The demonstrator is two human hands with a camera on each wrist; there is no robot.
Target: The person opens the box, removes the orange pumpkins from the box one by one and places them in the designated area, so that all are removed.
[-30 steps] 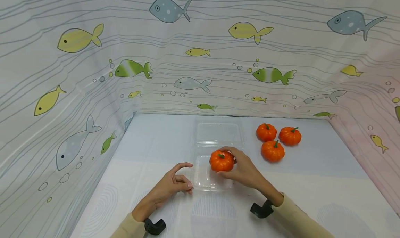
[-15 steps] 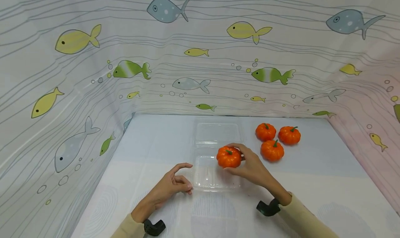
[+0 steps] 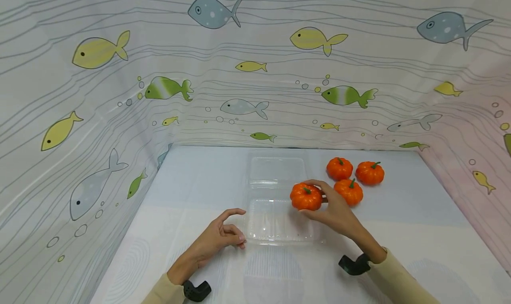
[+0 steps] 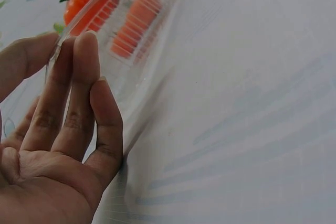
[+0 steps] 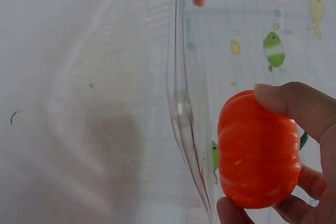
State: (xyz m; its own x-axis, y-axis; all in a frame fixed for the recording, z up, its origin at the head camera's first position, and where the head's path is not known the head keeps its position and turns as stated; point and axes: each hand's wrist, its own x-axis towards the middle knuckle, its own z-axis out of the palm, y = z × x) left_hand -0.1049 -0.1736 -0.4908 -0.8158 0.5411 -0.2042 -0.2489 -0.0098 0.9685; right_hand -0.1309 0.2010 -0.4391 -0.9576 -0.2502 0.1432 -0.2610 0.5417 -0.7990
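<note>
My right hand [image 3: 337, 211] grips a small orange pumpkin [image 3: 305, 197] with a green stem. It holds the pumpkin above the right part of an opened clear plastic clamshell box [image 3: 275, 241], whose lid lies back behind the base. In the right wrist view, thumb and fingers wrap the pumpkin [image 5: 259, 153], which is beyond the box's rim [image 5: 181, 103]. My left hand [image 3: 219, 233] rests by the box's left edge, fingers loosely bent and thumb apart from the index finger. Seen from the left wrist, its fingertips [image 4: 86, 51] are right at the clear rim.
Behind and right of my right hand stand three more orange pumpkins, a left one [image 3: 340, 168], a right one [image 3: 370, 173] and a front one [image 3: 350, 192]. A fish-patterned curtain [image 3: 255, 86] surrounds the table [image 3: 191, 175] at the back and sides.
My right hand has carried the pumpkin rightward and slightly back, from the middle of the box base to its right side. The left hand has stayed at the box's left edge.
</note>
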